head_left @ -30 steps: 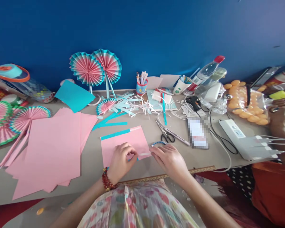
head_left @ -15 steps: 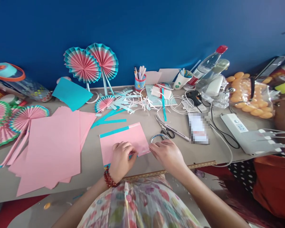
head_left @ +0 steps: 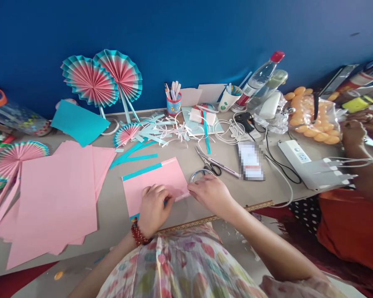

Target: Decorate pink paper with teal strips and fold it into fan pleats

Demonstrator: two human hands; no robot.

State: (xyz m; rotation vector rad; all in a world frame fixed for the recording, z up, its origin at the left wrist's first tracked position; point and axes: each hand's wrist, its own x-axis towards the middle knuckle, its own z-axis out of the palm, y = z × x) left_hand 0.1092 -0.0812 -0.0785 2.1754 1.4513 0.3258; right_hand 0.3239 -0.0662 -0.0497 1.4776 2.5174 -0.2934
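Flat on the table lies a pink paper sheet (head_left: 157, 178) with a blue paper strip (head_left: 142, 171) along part of its far edge. More blue shows at its near left corner and beneath my left fingers. My left hand (head_left: 156, 207) rests on the sheet's near edge, fingers curled and pinched around this blue strip, which is mostly hidden. My right hand (head_left: 211, 193) is closed beside the near right corner. A roll of clear tape (head_left: 192, 177) stands against its fingers, partly covered by them. Scissors (head_left: 215, 169) and a pale utility knife (head_left: 224, 165) lie just beyond.
Pink sheets (head_left: 57, 198) and folded paper fans (head_left: 91, 80) are at left. Paper scraps (head_left: 161, 130), a pen cup (head_left: 174, 106) and a bottle (head_left: 257, 82) line the back. A phone (head_left: 251, 161), power strip (head_left: 298, 155) and another person's hands (head_left: 354, 132) are at right.
The view has swung right, so things appear further left and more of the other person's hands shows. My hands keep nearly the same places on the pink sheet.
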